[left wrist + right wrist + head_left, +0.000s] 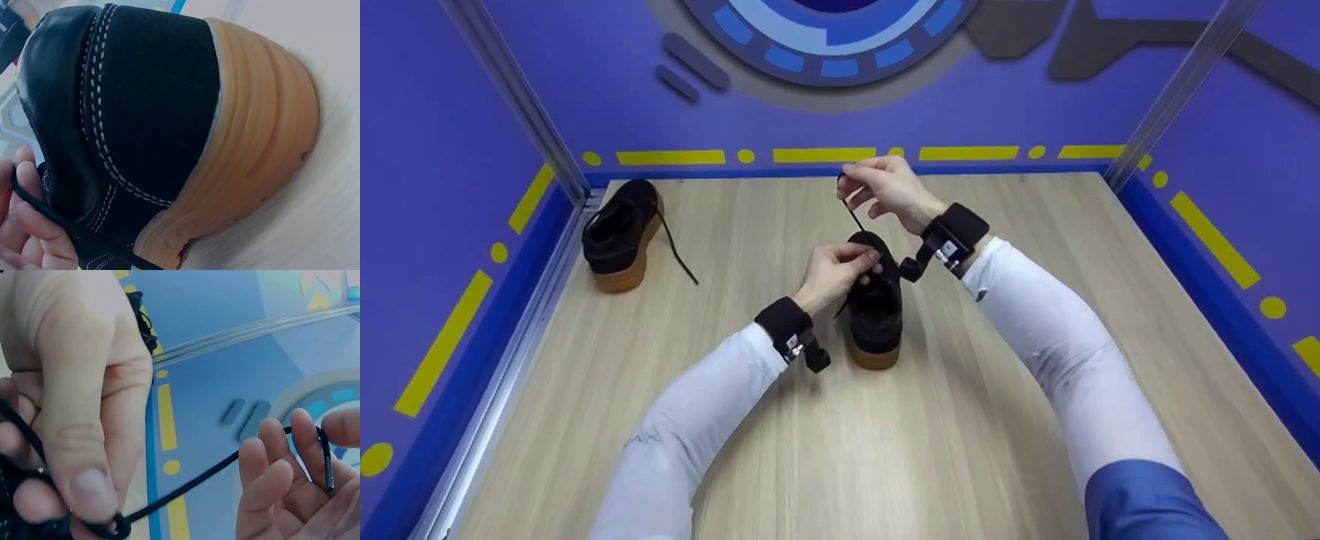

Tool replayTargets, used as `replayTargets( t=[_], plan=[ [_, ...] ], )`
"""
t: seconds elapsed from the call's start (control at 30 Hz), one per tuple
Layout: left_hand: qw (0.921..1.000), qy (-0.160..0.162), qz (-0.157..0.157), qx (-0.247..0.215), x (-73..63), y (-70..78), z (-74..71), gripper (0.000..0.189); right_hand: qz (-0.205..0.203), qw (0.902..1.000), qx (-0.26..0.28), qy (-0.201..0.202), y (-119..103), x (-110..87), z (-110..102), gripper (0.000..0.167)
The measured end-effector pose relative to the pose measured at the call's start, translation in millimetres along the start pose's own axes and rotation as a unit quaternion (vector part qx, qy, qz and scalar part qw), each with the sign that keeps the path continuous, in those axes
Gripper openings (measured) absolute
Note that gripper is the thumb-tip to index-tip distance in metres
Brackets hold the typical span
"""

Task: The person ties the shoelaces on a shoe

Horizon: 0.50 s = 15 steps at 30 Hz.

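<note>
A black shoe (876, 337) with a tan gum sole stands upright on the table, its toe pointing away from me. Over its lacing area, my left hand (834, 274) pinches the black shoelace (185, 486) between thumb and fingers. Farther up and to the right, my right hand (891, 189) grips the same lace near its tipped end, thumb against forefinger. Between the two hands the lace runs in a nearly straight line. In the left wrist view the shoe's heel (157, 95) fills the middle, and the lace passes across the left fingers (42, 228). The eyelets are hidden.
A second black shoe (622, 232) stands at the table's back left, one loose lace (679, 255) trailing to its right. Blue-purple panels (1020, 112) enclose the wooden table (960, 450) at the back and both sides. Metal posts (521, 97) mark the back corners.
</note>
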State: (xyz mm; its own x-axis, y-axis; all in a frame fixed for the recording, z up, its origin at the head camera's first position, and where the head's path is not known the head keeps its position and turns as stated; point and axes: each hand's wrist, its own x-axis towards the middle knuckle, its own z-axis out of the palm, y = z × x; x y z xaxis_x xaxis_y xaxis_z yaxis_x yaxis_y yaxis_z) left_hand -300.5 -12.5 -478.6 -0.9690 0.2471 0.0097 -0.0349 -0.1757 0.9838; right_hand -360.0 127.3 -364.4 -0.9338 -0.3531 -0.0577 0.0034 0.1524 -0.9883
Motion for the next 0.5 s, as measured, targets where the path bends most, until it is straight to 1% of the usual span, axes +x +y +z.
replayTargets(
  t=[0.1, 0.23, 0.37, 0.5],
  plan=[
    [1.0, 0.006, 0.004, 0.006, -0.7, -0.5, 0.3, 0.013, 0.005, 0.9994, -0.034, -0.002, 1, 4.9, 9, 0.033],
    [0.9994, 0.014, 0.022, 0.022, -1.5, -1.4, 0.4, 0.015, 0.017, 0.9966, -0.08, -0.007, 5, 11.2, 23, 0.029],
    [0.9986, 0.018, 0.038, 0.034, -3.2, -1.3, 0.2, 0.018, 0.032, 0.9915, -0.122, -0.031, 11, 14.9, 36, 0.026],
    [0.9979, 0.024, 0.049, 0.036, -4.5, -0.7, -0.3, 0.014, 0.031, 0.9849, -0.157, -0.066, 13, 14.7, 44, 0.026]
  ],
)
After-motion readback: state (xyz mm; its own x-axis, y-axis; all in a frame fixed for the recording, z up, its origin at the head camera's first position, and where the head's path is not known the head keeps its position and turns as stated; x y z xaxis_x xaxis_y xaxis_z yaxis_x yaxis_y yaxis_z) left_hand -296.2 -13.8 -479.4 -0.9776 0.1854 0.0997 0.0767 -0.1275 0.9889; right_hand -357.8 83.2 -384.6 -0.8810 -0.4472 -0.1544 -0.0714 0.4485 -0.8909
